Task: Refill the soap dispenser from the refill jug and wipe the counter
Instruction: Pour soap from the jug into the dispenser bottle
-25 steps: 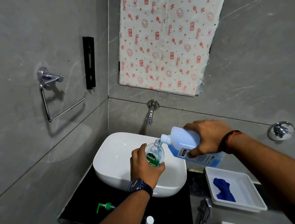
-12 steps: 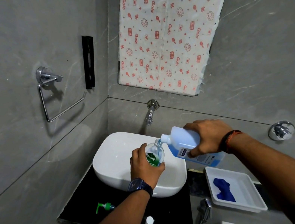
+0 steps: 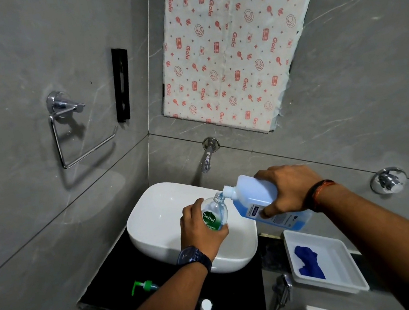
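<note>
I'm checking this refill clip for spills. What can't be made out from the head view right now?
- Fill level in the soap bottle: the left hand wraps its lower part.
- Stream from the jug spout: too small and blurred to confirm. The right hand covers the jug's back.
- Pump head tube: hidden behind the left forearm.
- Counter near the front: covered by both arms, so drips there can't be seen.
- White object at the bottom edge: cut off.

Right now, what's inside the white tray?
The white tray by the basin holds one crumpled blue cloth near its left side; the rest of its floor shows bare. Whatever lies under the cloth is covered.
</note>
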The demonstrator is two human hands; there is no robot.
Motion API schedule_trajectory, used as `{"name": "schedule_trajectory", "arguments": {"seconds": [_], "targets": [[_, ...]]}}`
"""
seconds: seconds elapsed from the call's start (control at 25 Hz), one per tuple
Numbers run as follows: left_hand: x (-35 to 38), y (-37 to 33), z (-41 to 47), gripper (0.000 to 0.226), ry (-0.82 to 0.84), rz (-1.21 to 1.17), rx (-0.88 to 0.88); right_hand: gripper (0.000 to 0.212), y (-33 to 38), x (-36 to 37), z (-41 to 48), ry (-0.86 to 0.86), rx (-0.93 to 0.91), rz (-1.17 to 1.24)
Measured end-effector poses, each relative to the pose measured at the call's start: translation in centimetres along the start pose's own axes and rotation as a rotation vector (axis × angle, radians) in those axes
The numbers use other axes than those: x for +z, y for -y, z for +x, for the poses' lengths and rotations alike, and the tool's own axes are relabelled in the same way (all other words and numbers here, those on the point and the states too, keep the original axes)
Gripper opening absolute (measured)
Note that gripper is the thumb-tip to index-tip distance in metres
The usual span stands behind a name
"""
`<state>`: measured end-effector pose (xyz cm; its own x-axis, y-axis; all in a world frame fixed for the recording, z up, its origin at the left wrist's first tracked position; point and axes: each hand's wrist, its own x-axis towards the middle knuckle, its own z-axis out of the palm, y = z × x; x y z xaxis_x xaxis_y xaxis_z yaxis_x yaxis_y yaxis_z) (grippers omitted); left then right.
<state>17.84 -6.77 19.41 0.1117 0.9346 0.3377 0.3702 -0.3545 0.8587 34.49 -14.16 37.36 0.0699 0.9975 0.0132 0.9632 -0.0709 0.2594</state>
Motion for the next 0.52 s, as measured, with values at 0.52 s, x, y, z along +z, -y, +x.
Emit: {"name": "schedule_trajectory", "arguments": {"seconds": [0.52], "targets": [[-0.16,0.3,-0.03,0.085,0.02,0.008,-0.003,0.09,0.24,0.0,-0.02,0.011,-0.006,-0.011]]}}
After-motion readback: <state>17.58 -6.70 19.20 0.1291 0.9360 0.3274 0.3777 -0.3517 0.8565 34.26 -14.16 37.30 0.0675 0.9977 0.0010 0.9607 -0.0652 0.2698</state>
